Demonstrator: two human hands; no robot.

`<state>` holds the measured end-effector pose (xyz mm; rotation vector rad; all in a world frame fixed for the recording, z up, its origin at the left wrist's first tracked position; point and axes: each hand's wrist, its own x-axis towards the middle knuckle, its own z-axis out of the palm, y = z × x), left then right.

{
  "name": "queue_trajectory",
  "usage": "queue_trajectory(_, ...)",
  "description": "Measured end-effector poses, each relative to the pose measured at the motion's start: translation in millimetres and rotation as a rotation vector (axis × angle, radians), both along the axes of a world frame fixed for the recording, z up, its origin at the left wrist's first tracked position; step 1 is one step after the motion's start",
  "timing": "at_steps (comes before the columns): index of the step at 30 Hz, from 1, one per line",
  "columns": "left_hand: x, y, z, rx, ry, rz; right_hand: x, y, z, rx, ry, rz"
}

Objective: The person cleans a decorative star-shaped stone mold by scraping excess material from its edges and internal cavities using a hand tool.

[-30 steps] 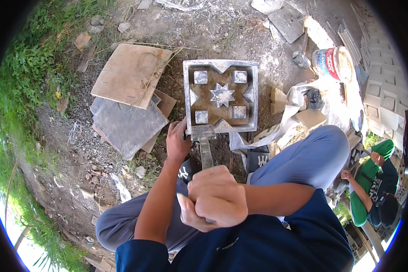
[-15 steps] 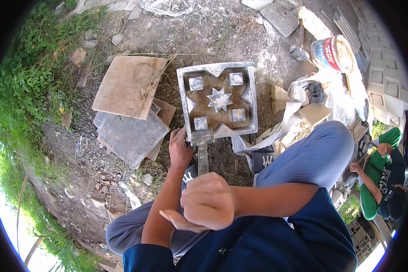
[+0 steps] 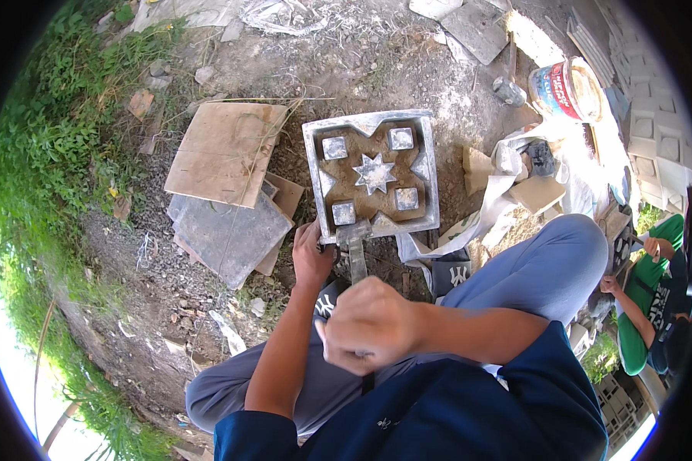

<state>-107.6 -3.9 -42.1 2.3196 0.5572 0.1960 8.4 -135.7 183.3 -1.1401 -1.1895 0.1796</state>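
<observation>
A square grey mould (image 3: 434,165) lies before me, with four raised squares, an eight-pointed star in its middle and a notched inner outline. My left hand (image 3: 312,253) is closed at its near left corner, fingers partly hidden under the edge. My right hand (image 3: 374,326), slightly blurred, is a fist around the near end of a grey hammer-like tool (image 3: 357,257). Its broader far end overlaps the mould's near edge by the left corner; whether they touch, I cannot tell.
Flat boards (image 3: 227,154) lie stacked to the left. On the right are a white sack (image 3: 477,228), a paint bucket (image 3: 561,91) and broken slabs (image 3: 537,194). Weeds (image 3: 54,154) line the left side. Another person (image 3: 644,296) in green sleeves works at far right.
My right fist has shifted slightly right and the tool's handle now slants more. The whole scene sits a little lower and further right. My left hand keeps its place at the mould's corner.
</observation>
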Motion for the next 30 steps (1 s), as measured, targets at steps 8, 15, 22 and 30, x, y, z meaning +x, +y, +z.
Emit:
queue_trajectory(8,1.2,-4.5,-2.4,-0.001,0.007,0.012,34.5,-19.1,-4.5,-0.007,0.209,0.127)
queue_trajectory(15,-2.9,-2.5,-0.2,-0.009,-0.022,0.023,48.0,-16.4,-7.2,-0.153,0.199,0.187)
queue_trajectory(22,2.5,-1.3,4.5,-0.036,-0.026,0.039,52.7,-18.2,-1.7,-0.034,0.151,0.176)
queue_trajectory(30,0.5,-0.1,8.3,-0.076,-0.013,0.041,58.3,-5.6,-5.5,-0.009,0.325,0.106)
